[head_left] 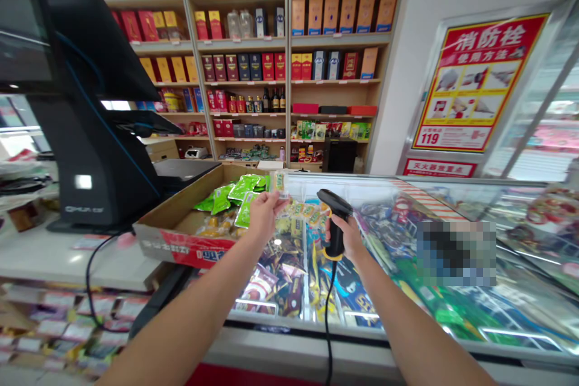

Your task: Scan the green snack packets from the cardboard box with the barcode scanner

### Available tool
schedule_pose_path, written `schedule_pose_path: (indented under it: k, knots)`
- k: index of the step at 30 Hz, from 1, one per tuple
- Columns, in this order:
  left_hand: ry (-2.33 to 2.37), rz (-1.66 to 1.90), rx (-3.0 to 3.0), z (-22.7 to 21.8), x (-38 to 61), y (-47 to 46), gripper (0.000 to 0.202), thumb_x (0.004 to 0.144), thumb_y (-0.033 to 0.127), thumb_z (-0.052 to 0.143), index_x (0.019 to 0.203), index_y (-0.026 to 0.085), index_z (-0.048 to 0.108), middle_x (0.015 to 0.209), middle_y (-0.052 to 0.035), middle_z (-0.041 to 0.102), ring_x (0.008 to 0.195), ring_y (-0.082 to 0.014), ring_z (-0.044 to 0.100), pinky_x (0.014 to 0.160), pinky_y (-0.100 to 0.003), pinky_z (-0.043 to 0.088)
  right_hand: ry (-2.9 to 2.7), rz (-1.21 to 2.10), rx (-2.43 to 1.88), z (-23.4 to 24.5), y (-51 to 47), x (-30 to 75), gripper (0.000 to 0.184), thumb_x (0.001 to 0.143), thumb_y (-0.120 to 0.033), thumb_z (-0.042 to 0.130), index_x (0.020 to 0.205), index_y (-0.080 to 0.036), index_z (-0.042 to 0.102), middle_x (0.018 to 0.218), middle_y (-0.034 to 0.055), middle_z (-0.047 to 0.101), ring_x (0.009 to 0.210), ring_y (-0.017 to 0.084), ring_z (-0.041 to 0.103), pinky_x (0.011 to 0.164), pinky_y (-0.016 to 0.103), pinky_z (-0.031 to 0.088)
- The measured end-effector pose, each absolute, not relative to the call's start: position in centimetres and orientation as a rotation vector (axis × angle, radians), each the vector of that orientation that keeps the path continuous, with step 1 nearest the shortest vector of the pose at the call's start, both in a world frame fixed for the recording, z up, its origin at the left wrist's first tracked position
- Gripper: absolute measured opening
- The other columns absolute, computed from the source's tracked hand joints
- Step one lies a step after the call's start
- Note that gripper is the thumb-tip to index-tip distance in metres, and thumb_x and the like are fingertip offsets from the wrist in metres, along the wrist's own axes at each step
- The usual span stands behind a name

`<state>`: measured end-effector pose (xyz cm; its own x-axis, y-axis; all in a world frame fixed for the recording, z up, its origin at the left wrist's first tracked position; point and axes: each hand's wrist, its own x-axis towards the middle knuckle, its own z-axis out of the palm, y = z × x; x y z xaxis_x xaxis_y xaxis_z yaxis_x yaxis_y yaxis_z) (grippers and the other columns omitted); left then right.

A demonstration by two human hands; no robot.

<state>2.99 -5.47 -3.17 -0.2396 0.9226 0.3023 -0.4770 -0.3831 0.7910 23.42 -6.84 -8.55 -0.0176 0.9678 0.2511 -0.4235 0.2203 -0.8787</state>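
Standing at a bench (pixel 54 253) bearing a cardboard box (pixel 181 235) of green sachets (pixel 239 190), pinching a small packet (pixel 279 183) in the left hand (pixel 262 214) just right of the box, gripping a black corded scanner (pixel 333 217) in the closed right hand (pixel 346 238), hovering over a glass-topped freezer (pixel 474 307).

- red poster (pixel 479 81) on the wall: "消防栓" with "使用方法" under it at the top, "119" at bottom left.
- small red sign (pixel 439 167) below it: "灭火器放置点".
- pos terminal (pixel 84 209) base: grey logo, too blurred to read.
- cardboard box (pixel 181 247), red front strip: white characters, blurred.
- packet (pixel 279 183) in my left hand (pixel 262 214), scanner (pixel 333 205) in my right hand (pixel 346 238): print too small to read.
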Motion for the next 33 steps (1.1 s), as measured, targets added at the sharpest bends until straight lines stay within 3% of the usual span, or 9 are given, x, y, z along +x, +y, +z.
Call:
schedule_pose_path:
  k: [5,9,16,27,33]
  knots:
    - [0.779,1.902,0.788,-8.8,6.1,-2.4,0.038,0.054,0.039,0.084,0.056,0.014,0.055,0.056,0.0028,0.061,0.059,-0.0102,0.062,0.076,-0.031,0.056,-1.145,1.317,-0.691,-8.2,-7.3,23.5,0.032,0.067,-0.042,0.072,0.082,-0.016,0.059,0.056,-0.0023,0.060,0.037,0.012,0.052,0.035,0.024,0.045]
    - [0.835,1.880,0.752,-11.2,5.6,-1.0,0.032,0.050,0.035,0.084,0.061,0.012,0.066,0.063,-0.0017,0.068,0.064,-0.0143,0.066,0.081,-0.035,0.055,-1.346,1.473,-0.795,-8.3,-7.5,23.3,0.032,0.069,-0.043,0.071,0.080,-0.015,0.059,0.054,-0.0017,0.060,0.036,0.012,0.052,0.035,0.024,0.044]
    - [0.789,1.871,0.823,-11.9,5.9,-0.8,0.028,0.054,0.035,0.082,0.066,0.012,0.072,0.069,-0.0049,0.071,0.070,-0.0192,0.068,0.081,-0.039,0.055,-1.415,1.449,-0.875,-8.4,-7.7,23.0,0.032,0.070,-0.044,0.070,0.076,-0.015,0.059,0.052,-0.0021,0.058,0.035,0.012,0.052,0.035,0.024,0.044]
    - [0.910,1.876,1.211,-12.4,5.7,-1.4,0.019,0.072,0.031,0.066,0.072,0.014,0.074,0.070,-0.0007,0.069,0.074,-0.0170,0.065,0.074,-0.028,0.053,-1.491,1.430,-0.901,-8.8,-7.3,23.2,0.032,0.071,-0.045,0.067,0.061,-0.016,0.057,0.046,0.0000,0.056,0.033,0.012,0.050,0.034,0.025,0.042]
    - [0.923,1.868,1.218,-12.2,5.7,-1.5,0.017,0.072,0.029,0.066,0.071,0.015,0.074,0.072,-0.0012,0.070,0.074,-0.0175,0.065,0.075,-0.029,0.053,-1.476,1.419,-0.871,-8.8,-7.4,23.2,0.030,0.072,-0.042,0.067,0.062,-0.015,0.058,0.047,0.0008,0.057,0.033,0.012,0.051,0.034,0.024,0.041]
